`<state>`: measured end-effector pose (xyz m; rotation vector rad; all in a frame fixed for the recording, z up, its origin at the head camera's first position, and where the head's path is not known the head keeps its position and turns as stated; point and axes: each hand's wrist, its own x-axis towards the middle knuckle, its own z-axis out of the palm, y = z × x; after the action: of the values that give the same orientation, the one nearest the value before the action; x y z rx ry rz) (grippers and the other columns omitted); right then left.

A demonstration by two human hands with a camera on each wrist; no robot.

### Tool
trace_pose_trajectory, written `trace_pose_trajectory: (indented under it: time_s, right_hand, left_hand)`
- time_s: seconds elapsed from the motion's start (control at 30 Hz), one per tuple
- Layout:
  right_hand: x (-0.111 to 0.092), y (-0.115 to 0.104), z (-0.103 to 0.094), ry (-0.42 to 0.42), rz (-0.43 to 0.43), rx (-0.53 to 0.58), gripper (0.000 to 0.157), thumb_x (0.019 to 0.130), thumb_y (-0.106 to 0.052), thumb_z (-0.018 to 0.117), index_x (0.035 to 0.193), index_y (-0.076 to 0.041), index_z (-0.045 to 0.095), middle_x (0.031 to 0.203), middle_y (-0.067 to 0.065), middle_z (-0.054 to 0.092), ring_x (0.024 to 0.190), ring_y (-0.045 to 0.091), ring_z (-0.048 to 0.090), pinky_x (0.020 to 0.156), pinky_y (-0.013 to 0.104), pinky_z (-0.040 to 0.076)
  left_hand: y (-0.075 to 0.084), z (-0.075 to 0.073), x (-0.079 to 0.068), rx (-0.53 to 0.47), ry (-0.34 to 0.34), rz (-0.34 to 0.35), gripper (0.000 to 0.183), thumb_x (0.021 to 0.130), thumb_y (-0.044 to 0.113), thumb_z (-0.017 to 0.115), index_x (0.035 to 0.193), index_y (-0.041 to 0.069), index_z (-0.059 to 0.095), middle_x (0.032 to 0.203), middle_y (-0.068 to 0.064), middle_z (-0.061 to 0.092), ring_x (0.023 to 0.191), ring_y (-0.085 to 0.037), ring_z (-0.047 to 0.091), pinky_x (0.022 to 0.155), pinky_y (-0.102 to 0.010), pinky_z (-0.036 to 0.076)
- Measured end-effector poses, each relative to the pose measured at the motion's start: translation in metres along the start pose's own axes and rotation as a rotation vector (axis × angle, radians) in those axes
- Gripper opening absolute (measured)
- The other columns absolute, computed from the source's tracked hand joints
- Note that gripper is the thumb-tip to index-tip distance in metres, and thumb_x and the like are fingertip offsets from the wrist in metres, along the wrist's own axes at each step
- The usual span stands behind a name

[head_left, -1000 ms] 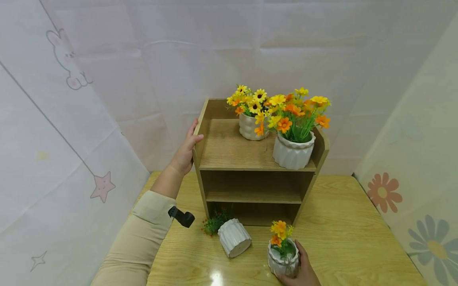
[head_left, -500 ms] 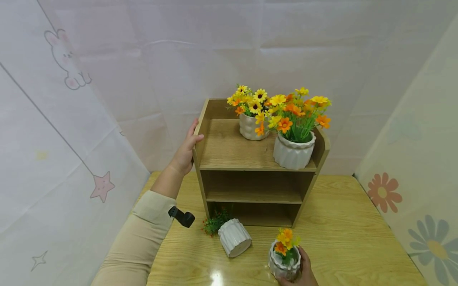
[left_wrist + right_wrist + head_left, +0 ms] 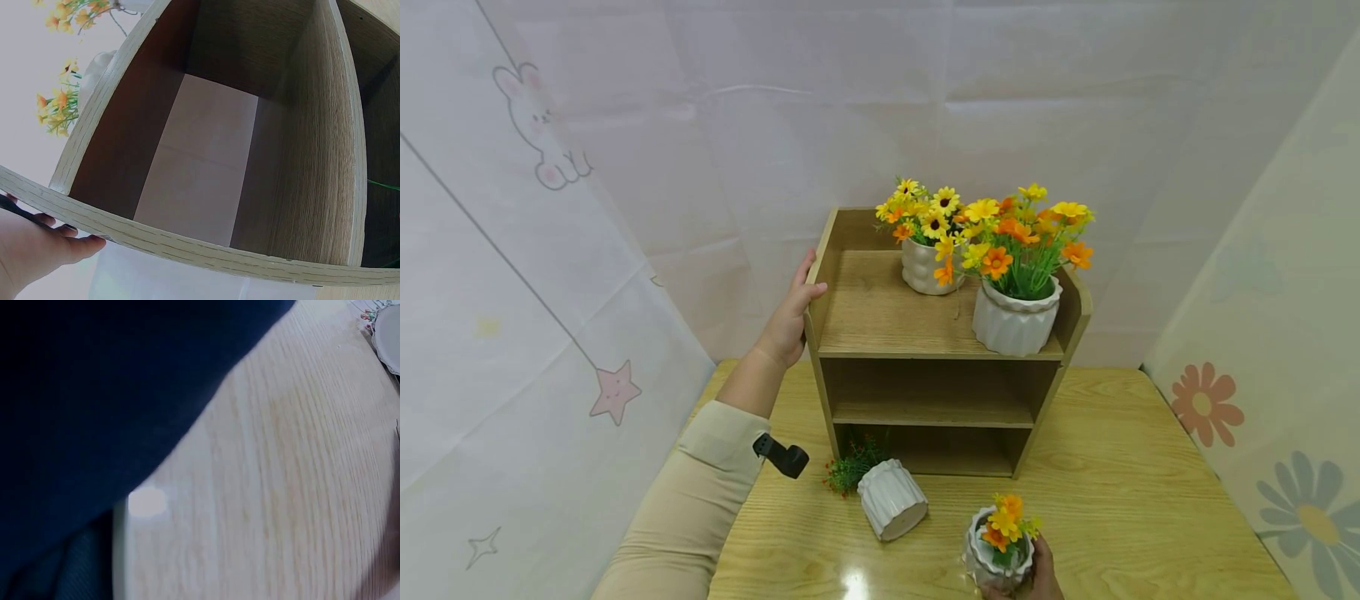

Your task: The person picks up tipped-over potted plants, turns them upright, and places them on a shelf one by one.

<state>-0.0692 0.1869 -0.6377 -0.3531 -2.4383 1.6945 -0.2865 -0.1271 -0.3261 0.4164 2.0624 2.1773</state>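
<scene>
My left hand (image 3: 786, 325) rests against the outer left side of a small wooden shelf (image 3: 880, 333), thumb by its front edge. In the left wrist view, the fingers (image 3: 69, 249) lie along the outside of the side panel. At the table's front, my right hand (image 3: 1045, 575) holds a small white ruffled flowerpot (image 3: 981, 558) with orange and yellow artificial flowers, tilted. Its fingers are partly hidden behind the pot. Left of it, another white ribbed flowerpot (image 3: 891, 500) lies on its side, its greenery (image 3: 850, 468) towards the shelf.
On the shelf's top stand a cream bumpy flowerpot (image 3: 928, 267) with yellow flowers and a white ribbed flowerpot (image 3: 1015, 321) with orange and yellow flowers. The wooden table (image 3: 1120, 467) is flanked by printed cloth walls. Dark clothing (image 3: 106, 394) fills much of the right wrist view.
The right hand has tilted the small flowerpot and lowered it slightly towards the front edge, so its flowers lean further right. The left hand, shelf and other pots look unmoved.
</scene>
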Motion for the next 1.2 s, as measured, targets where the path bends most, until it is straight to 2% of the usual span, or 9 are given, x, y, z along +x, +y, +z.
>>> trace_pose_trajectory:
  time_s: [0.1, 0.2, 0.33, 0.47, 0.6, 0.8, 0.83, 1.0, 1.2]
  right_hand:
    - [0.000, 0.001, 0.003, 0.021, -0.042, 0.027, 0.107, 0.059, 0.000, 0.089, 0.141, 0.009, 0.021, 0.130, 0.027, 0.044, 0.097, -0.027, 0.032, 0.079, 0.001, 0.035]
    - [0.003, 0.000, 0.002, -0.023, 0.035, 0.111, 0.110, 0.059, 0.002, 0.088, 0.143, 0.005, 0.018, 0.132, 0.020, 0.042, 0.098, -0.022, 0.040, 0.080, 0.003, 0.038]
    - [0.010, -0.001, -0.004, -0.132, 0.207, 0.135, 0.115, 0.063, -0.008, 0.089, 0.147, -0.001, 0.012, 0.141, 0.025, 0.037, 0.116, 0.011, 0.052, 0.084, 0.015, 0.043]
    - [0.014, -0.001, -0.007, -0.170, 0.235, 0.080, 0.118, 0.062, -0.014, 0.091, 0.148, 0.002, 0.012, 0.145, 0.032, 0.034, 0.129, 0.042, 0.043, 0.086, 0.021, 0.043]
    - [0.014, -0.003, -0.007, -0.152, 0.174, 0.015, 0.115, 0.061, -0.014, 0.091, 0.146, 0.004, 0.016, 0.143, 0.032, 0.038, 0.127, 0.036, 0.047, 0.087, 0.018, 0.043]
    - [0.016, -0.014, -0.007, -0.150, 0.090, -0.082, 0.111, 0.065, -0.020, 0.089, 0.147, 0.004, 0.017, 0.142, 0.034, 0.040, 0.126, 0.039, 0.050, 0.097, 0.043, 0.046]
    - [0.017, -0.017, -0.007, -0.151, 0.077, -0.097, 0.112, 0.066, -0.021, 0.089, 0.147, 0.004, 0.016, 0.143, 0.036, 0.039, 0.130, 0.049, 0.043, 0.100, 0.050, 0.044]
    - [0.022, -0.033, -0.006, -0.159, 0.065, -0.118, 0.118, 0.065, -0.026, 0.090, 0.151, -0.001, 0.014, 0.151, 0.034, 0.030, 0.135, 0.053, 0.035, 0.107, 0.064, 0.032]
    - [0.026, -0.063, -0.008, -0.167, 0.026, -0.114, 0.120, 0.066, -0.030, 0.090, 0.152, -0.002, 0.011, 0.153, 0.031, 0.028, 0.134, 0.050, 0.038, 0.107, 0.065, 0.031]
  left_hand:
    - [0.001, 0.000, 0.000, -0.003, 0.002, 0.001, 0.074, 0.095, 0.029, 0.038, 0.157, 0.039, -0.001, 0.166, 0.005, -0.007, 0.150, -0.026, 0.006, 0.119, -0.056, 0.013]
    - [0.001, 0.000, -0.001, 0.003, 0.000, 0.001, 0.074, 0.095, 0.029, 0.038, 0.157, 0.039, -0.001, 0.166, 0.004, -0.008, 0.151, -0.027, 0.005, 0.119, -0.057, 0.013]
    - [0.002, 0.000, -0.001, 0.011, 0.000, 0.005, 0.074, 0.095, 0.029, 0.038, 0.158, 0.036, -0.002, 0.165, 0.004, -0.009, 0.151, -0.027, 0.003, 0.119, -0.058, 0.011]
    - [0.002, 0.001, -0.001, 0.011, -0.001, 0.008, 0.075, 0.096, 0.029, 0.038, 0.158, 0.034, -0.003, 0.165, 0.005, -0.012, 0.151, -0.027, -0.001, 0.119, -0.058, 0.010]
    - [0.002, 0.001, -0.001, 0.007, -0.001, 0.004, 0.074, 0.096, 0.029, 0.038, 0.158, 0.035, -0.003, 0.165, 0.004, -0.011, 0.151, -0.028, 0.001, 0.119, -0.058, 0.011]
    - [0.002, 0.001, -0.001, 0.000, -0.004, 0.001, 0.075, 0.096, 0.030, 0.038, 0.158, 0.037, -0.003, 0.166, 0.003, -0.009, 0.150, -0.029, 0.007, 0.119, -0.058, 0.013]
    - [0.002, 0.001, -0.001, -0.001, -0.004, 0.004, 0.075, 0.096, 0.029, 0.038, 0.158, 0.036, -0.003, 0.166, 0.003, -0.009, 0.150, -0.030, 0.007, 0.119, -0.058, 0.013]
    - [0.002, 0.000, -0.001, -0.001, -0.007, 0.006, 0.075, 0.096, 0.029, 0.038, 0.158, 0.034, -0.004, 0.166, 0.003, -0.008, 0.150, -0.029, 0.007, 0.119, -0.058, 0.013]
    - [0.002, 0.000, -0.001, -0.001, -0.003, 0.004, 0.075, 0.096, 0.029, 0.038, 0.158, 0.034, -0.004, 0.166, 0.004, -0.008, 0.150, -0.029, 0.007, 0.119, -0.057, 0.013]
